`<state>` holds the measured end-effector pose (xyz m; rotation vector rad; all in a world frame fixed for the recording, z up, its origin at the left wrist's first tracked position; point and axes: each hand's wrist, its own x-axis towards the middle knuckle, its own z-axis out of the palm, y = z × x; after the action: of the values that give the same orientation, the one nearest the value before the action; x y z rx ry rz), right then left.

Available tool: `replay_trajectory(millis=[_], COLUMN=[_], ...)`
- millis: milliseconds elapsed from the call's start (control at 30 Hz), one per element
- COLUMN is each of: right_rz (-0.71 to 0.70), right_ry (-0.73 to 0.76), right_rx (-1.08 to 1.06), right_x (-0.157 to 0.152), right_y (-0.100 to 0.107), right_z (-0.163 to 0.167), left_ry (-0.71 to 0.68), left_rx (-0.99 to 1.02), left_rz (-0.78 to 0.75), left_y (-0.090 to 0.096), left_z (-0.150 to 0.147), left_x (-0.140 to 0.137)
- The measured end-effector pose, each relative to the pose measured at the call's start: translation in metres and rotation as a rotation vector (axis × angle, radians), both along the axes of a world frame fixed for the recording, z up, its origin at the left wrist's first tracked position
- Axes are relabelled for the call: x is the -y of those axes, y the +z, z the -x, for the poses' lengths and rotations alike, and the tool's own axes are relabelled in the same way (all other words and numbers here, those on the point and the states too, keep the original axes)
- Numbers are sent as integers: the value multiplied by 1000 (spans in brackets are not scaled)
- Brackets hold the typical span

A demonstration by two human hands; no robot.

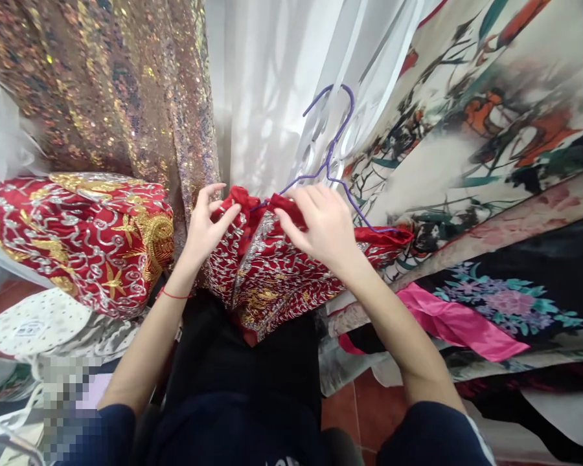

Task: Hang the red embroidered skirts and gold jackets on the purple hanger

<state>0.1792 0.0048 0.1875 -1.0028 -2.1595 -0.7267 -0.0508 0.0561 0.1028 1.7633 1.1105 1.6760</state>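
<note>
A red embroidered garment (291, 278) with silver scrollwork and gold patches hangs in front of me on a purple wire hanger (329, 155). The hanger's hook points up, and one of its arms reaches the garment's right end. At the left part of the top edge, my left hand (206, 226) holds a fold of red cloth between thumb and fingers. My right hand (323, 226) grips the same edge nearer the hanger's neck, fingers curled over it and thumb in front. Its fingertips are partly hidden by the cloth.
On the left are another red and gold embroidered piece (78, 239), a sequined gold cloth (126, 90) and a pale dotted item (39, 320). White curtains (267, 84) hang behind. To the right are a floral-print cloth (466, 129), a pink satin band (461, 323) and dark floral fabric (515, 285).
</note>
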Motion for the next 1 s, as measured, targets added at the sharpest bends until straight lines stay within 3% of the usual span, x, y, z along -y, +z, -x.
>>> replay_trajectory(millis=[67, 167, 300, 400, 500, 667, 867, 1000], right_rz=[-61, -13, -24, -125, -111, -42, -71, -14], right_ry=[-74, -97, -67, -100, -121, -103, -162, -88], right_rx=[49, 138, 245, 204, 132, 70, 148, 172], right_x=[2, 0, 3, -1, -16, -33, -31, -23], right_y=[-11, -24, -33, -36, -33, -22, -23, -25], right_z=[-34, -77, -103, -102, -93, -76, -66, -69], left_ry=[9, -7, -80, -57, 23, 191, 300, 295], left_rx=[-14, -116, -234, -179, -151, -214, -366, -352], left_rz=[57, 110, 107, -15, -106, -129, -173, -154], left_y=[4, 14, 21, 17, 10, 7, 20, 22], left_z=[5, 14, 18, 14, 8, 3, -14, -21], left_x=[-10, -19, -22, -20, -15, -9, -6, -9])
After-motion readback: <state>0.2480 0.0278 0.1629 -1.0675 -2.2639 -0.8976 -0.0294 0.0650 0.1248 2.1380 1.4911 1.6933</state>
